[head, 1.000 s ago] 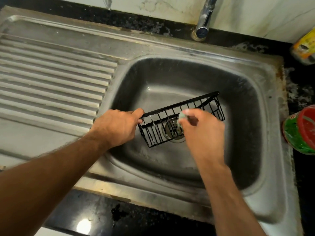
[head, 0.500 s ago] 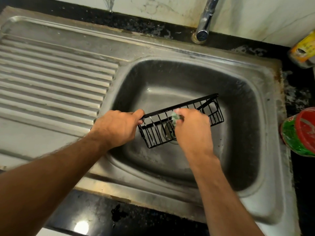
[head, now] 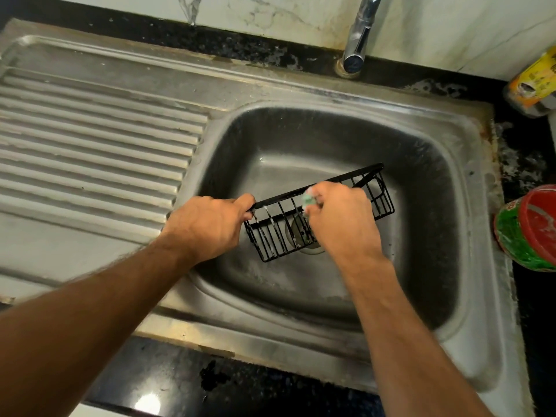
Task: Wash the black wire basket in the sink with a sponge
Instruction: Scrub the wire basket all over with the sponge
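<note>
— Where's the black wire basket (head: pixel 323 218) sitting?

— In the middle of the frame, held above the bowl of the steel sink (head: pixel 355 139), right over the drain (head: pixel 304 236). It's tilted: the top rail runs from the lower left up toward the right, and the open wire side faces the camera.

— And the fingers?

— The left hand (head: pixel 207 228) grips the left end of the basket, fingers curled over the top rail at its corner, thumb side toward the wires. The right hand (head: pixel 340 219) is closed around a pale green sponge (head: pixel 308 200); only a bit of it peeks out past the knuckles. That bit lies against the top rail, roughly midway along the basket, so the basket's right portion shows beyond the hand and its left wires show between the two hands.

— Any suds?

— White streaks on a few of the left wires, nothing more I can make out.

— What else is around?

— A ribbed draining board (head: pixel 96 139) fills the left of the frame, a chrome tap (head: pixel 359 34) stands at the top, a red-lidded green jar (head: pixel 529 227) sits at the right edge, and a yellow-labelled container (head: pixel 534 85) lies in the upper right corner on the dark countertop (head: pixel 186 383).
</note>
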Demonstrator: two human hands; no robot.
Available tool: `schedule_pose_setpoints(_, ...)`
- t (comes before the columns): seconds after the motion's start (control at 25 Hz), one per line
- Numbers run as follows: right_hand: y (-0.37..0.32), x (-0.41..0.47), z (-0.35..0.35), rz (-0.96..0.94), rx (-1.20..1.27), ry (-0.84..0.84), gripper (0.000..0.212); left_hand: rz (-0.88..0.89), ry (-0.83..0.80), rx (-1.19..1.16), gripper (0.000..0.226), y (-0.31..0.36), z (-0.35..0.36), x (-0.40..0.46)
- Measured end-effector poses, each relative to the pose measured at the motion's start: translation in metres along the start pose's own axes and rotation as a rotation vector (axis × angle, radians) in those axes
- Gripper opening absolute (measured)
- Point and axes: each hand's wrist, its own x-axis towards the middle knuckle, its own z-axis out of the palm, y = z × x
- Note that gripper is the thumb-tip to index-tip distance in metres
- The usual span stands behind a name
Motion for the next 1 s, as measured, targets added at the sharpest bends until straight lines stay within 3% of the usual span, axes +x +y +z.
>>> schedule_pose_setpoints(0.28,0.018,-0.030,0.010,0.107,0.029,-0.027,0.013,0.015,0.010,0.002,0.021,-0.002,0.002,0.001)
schedule_pose_setpoints(0.48,0.005,-0.009,0.015,-0.039,0.048,0.063,0.011,-0.007,-0.008,-0.005,0.024,-0.001,0.000,0.001)
schedule_pose_setpoints(0.72,0.031,-0.036,0.005,0.091,0.140,-0.017,0.014,0.000,-0.001,-0.024,0.021,-0.001,0.004,0.001)
schedule_pose_setpoints(0.88,0.030,0.001,-0.002,0.014,0.195,0.116,0.018,-0.003,0.009,-0.020,0.022,-0.001,0.004,0.000)
schedule_pose_setpoints(1.0,0.030,0.007,0.006,0.036,0.171,0.066,0.015,-0.015,-0.015,-0.035,0.022,0.000,0.001,-0.001)
